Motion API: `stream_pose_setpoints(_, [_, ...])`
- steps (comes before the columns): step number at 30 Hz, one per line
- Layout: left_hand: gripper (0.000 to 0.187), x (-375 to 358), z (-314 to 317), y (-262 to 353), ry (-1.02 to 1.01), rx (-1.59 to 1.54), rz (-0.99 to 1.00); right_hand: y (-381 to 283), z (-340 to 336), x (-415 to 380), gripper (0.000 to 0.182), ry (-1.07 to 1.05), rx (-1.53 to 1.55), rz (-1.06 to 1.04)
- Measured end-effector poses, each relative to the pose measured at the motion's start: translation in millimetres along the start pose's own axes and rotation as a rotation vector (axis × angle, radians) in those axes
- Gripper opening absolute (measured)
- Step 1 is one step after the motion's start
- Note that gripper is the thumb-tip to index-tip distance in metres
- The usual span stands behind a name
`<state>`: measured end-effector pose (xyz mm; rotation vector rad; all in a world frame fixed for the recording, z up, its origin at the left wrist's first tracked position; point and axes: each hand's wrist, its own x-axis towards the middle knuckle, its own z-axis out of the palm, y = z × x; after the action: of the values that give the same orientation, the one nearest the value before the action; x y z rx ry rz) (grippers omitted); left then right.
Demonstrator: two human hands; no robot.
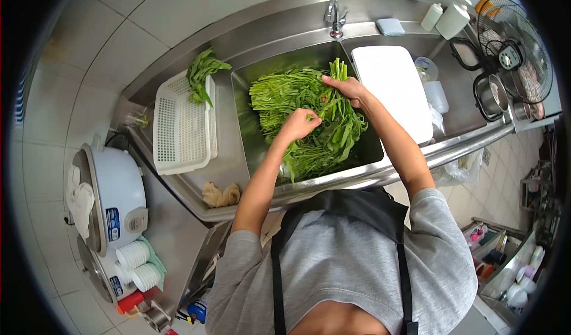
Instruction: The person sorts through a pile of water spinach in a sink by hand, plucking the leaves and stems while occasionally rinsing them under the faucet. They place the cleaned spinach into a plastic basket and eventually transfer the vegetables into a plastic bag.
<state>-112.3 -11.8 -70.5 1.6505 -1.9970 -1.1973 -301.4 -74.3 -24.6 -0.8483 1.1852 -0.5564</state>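
A large heap of leafy greens [276, 94] fills much of the left sink basin [247, 138]. My right hand [348, 90] is closed round a bunch of green stems whose cut ends point up toward the faucet, with leaves hanging below. To its left, my left hand [302, 124] is over the heap, its fingers pinched together on a piece of the greens. A white perforated basket [178, 127] stands left of the basin, with a few leafy stems [204, 70] lying over its back corner.
A faucet [336, 22] rises behind the basin. Right of it lies a white board [392, 91]; farther right are a fan [514, 49] and pots [491, 94]. A beige cloth [220, 195] sits at the front edge, and a rice cooker [119, 195] stands left.
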Motion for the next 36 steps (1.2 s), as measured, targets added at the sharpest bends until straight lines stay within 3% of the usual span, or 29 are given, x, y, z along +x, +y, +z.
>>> stream_pose_setpoints(3, [0.028,-2,-8,-7,-0.013,0.041,-0.085,10,-27,11,0.031,0.093,-0.118,0.04])
stream_pose_setpoints(5, [0.025,-8,-14,-25,-0.068,0.077,-0.124,17,-43,9,0.028,0.08,-0.028,-0.041])
stream_pose_setpoints(8, [0.025,-18,-9,-86,-0.225,0.069,-0.01,19,-69,-8,0.025,0.064,0.152,-0.105])
stream_pose_setpoints(9, [0.025,-26,-8,-85,-0.318,0.147,-0.148,20,-76,-12,0.025,0.066,0.219,-0.132])
stream_pose_setpoints(11, [0.03,-22,9,-123,-0.419,0.215,-0.059,24,-86,-20,0.026,0.076,0.369,-0.179])
stream_pose_setpoints(14, [0.027,-15,19,-62,-0.228,0.114,-0.01,23,-80,-42,0.031,0.178,0.347,-0.256])
stream_pose_setpoints(17, [0.02,-6,24,27,-0.158,-0.191,0.296,13,-62,-75,0.031,0.289,0.374,-0.341])
stream_pose_setpoints(21, [0.02,-5,39,120,-0.002,-0.309,0.562,12,-63,-90,0.031,0.407,0.425,-0.55])
stream_pose_setpoints(27, [0.021,4,49,156,0.001,-0.413,0.655,-7,-52,-157,0.038,0.562,0.445,-0.61])
stream_pose_setpoints(30, [0.02,9,50,167,-0.073,-0.346,0.591,-6,-53,-171,0.038,0.599,0.514,-0.714])
stream_pose_setpoints(34, [0.023,15,52,177,0.034,-0.395,0.757,-11,-53,-180,0.031,0.612,0.636,-0.724])
stream_pose_setpoints(36, [0.021,19,43,176,0.021,-0.335,0.704,-12,-55,-175,0.029,0.621,0.571,-0.746])
